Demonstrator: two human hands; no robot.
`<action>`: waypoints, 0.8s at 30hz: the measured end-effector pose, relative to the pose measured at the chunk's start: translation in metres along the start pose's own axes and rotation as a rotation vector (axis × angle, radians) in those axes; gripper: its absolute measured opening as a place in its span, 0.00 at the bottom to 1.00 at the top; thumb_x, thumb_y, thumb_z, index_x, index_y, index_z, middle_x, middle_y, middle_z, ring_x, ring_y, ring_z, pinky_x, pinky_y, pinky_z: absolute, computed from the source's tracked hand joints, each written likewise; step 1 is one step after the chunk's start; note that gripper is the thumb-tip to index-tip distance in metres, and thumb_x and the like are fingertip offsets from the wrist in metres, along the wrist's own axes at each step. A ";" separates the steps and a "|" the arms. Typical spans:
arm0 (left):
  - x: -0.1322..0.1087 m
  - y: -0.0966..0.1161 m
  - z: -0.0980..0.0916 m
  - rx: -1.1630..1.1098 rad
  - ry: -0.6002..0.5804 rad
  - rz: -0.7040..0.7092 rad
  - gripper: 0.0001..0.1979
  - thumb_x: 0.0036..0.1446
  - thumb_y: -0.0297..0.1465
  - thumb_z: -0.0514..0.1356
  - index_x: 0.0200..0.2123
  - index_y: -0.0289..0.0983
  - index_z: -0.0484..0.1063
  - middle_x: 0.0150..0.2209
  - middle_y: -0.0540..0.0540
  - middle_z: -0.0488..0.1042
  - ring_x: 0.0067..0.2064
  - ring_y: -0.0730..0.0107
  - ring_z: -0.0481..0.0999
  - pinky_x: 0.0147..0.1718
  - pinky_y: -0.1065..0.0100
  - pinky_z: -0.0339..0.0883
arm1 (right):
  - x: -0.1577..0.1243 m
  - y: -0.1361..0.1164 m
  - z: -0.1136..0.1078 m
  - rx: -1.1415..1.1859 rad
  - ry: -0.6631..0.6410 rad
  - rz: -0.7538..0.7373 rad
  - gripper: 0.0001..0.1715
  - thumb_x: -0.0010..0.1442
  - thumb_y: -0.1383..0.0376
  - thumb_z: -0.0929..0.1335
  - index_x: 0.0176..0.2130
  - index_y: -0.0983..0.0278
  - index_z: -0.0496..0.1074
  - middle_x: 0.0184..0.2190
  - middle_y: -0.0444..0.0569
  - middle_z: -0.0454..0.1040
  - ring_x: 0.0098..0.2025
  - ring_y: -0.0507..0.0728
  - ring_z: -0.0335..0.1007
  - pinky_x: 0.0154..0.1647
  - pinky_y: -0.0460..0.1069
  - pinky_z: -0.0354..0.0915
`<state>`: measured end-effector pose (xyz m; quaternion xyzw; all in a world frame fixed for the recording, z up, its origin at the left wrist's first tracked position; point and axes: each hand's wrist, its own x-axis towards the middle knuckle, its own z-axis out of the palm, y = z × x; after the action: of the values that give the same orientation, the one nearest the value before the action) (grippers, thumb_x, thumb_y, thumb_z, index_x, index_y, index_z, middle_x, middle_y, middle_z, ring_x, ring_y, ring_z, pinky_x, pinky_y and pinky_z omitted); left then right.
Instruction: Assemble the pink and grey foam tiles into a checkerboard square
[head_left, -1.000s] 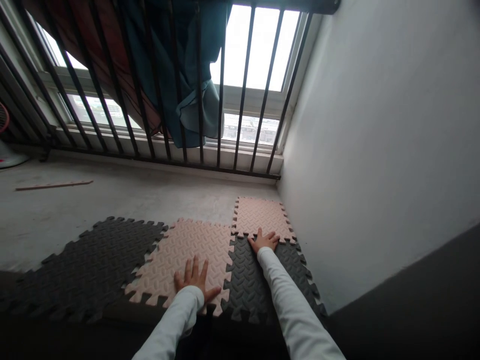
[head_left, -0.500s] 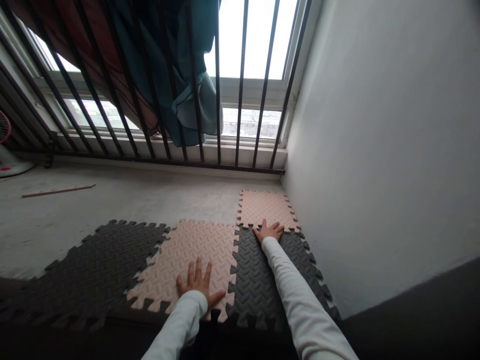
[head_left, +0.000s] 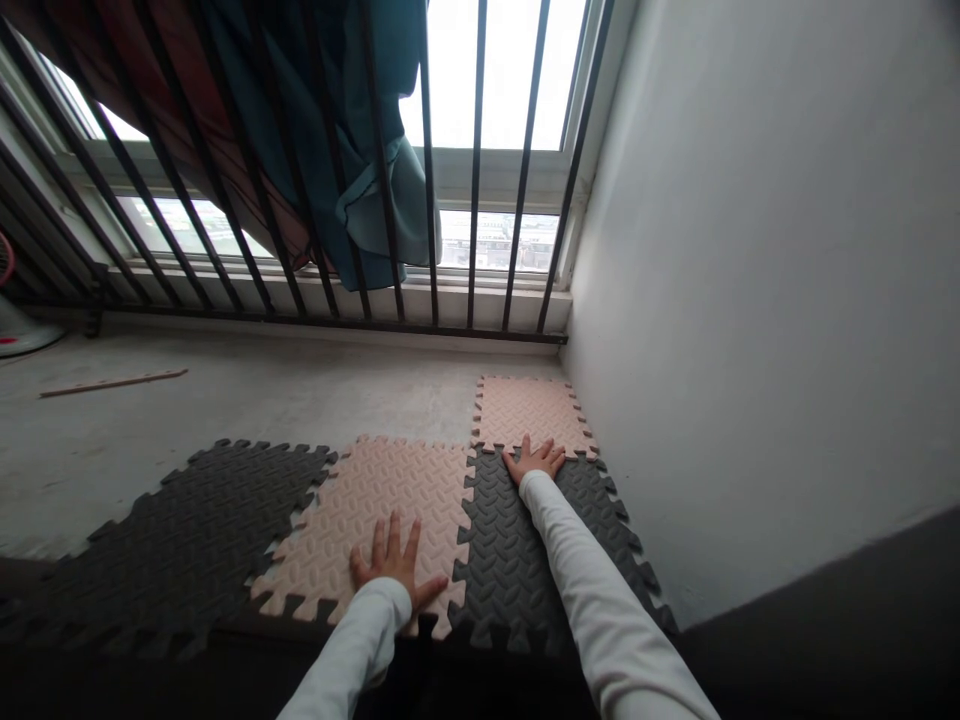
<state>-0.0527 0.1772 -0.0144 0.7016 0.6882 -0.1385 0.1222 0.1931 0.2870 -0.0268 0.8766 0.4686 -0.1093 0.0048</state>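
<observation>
My left hand (head_left: 394, 562) lies flat with fingers spread on a pink foam mat tile (head_left: 412, 480) with jigsaw edges. My right hand (head_left: 535, 461) rests open, fingers spread, at the seam where a dark grey foam tile (head_left: 501, 560) meets a smaller-looking pink tile (head_left: 534, 410) by the wall. The near pink tile adjoins the dark tile along its right side. Another dark grey tile (head_left: 202, 530) lies left of it, with thin light gaps showing at their border. Neither hand grasps anything.
Black railing bars (head_left: 431, 230) stand before a window, with a blue and reddish curtain (head_left: 375, 200) hanging there. A white wall (head_left: 750, 300) rises on the right. On the concrete floor (head_left: 300, 385) lies a thin pink strip (head_left: 112, 384); a fan base (head_left: 26, 338) stands far left.
The view has shifted slightly, so everything appears a little further left and up. Both hands stay in the same places on the tiles.
</observation>
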 end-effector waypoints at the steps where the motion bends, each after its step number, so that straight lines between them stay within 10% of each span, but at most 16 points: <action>1: 0.000 0.000 0.000 0.000 0.001 0.001 0.42 0.39 0.54 0.47 0.57 0.46 0.40 0.61 0.47 0.30 0.60 0.51 0.27 0.49 0.40 0.27 | 0.000 0.001 -0.002 -0.003 -0.013 -0.009 0.50 0.44 0.37 0.47 0.59 0.61 0.37 0.59 0.65 0.32 0.58 0.75 0.28 0.48 0.68 0.17; 10: 0.000 0.000 0.003 0.015 0.025 -0.001 0.41 0.39 0.53 0.47 0.57 0.47 0.41 0.61 0.47 0.31 0.60 0.51 0.27 0.49 0.39 0.27 | -0.014 0.033 -0.006 -0.043 0.162 0.048 0.50 0.50 0.43 0.50 0.56 0.80 0.43 0.57 0.70 0.42 0.59 0.68 0.32 0.55 0.60 0.23; 24: 0.007 -0.001 0.009 0.007 0.038 -0.005 0.42 0.37 0.54 0.48 0.57 0.47 0.41 0.61 0.48 0.32 0.59 0.51 0.27 0.48 0.38 0.28 | -0.006 0.056 -0.026 -0.030 0.000 -0.013 0.48 0.51 0.43 0.50 0.57 0.76 0.44 0.58 0.67 0.43 0.59 0.66 0.34 0.55 0.58 0.33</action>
<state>-0.0537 0.1799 -0.0255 0.7029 0.6916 -0.1279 0.1063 0.2406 0.2534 -0.0057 0.8733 0.4760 -0.1022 0.0174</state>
